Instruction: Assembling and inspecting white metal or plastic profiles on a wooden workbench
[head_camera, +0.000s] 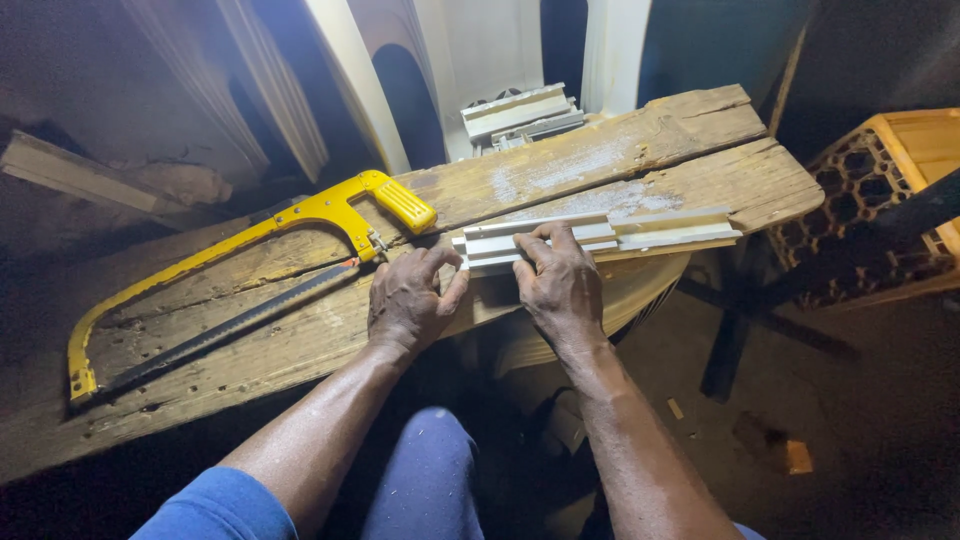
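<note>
Two bare hands are resting on a rough, weathered wooden plank (620, 150) that is serving as a workbench. The right hand (560, 285) is lying flat, fingers spread and pressing down on a pale, ridged aluminium channel strip (600, 235), which is lying lengthwise near the plank's front edge and pointing right. The left hand (410, 300) is curling loosely, its fingertips touching the strip's left end and gripping nothing else. Pale dust is speckling the cracked, grey-brown wood just behind the strip.

To the left, a hacksaw (250, 275) with a bright yellow metal frame and a ribbed yellow handle is lying flat on the plank, its dark, thin blade slanting toward the left hand and stopping just beside it. Behind the plank, more short aluminium offcuts (520, 112) are sitting stacked on a white plastic chair (470, 50). At the far right, a wooden lattice crate (880, 190) is standing well apart. Blue trouser knees (425, 470) are showing below.
</note>
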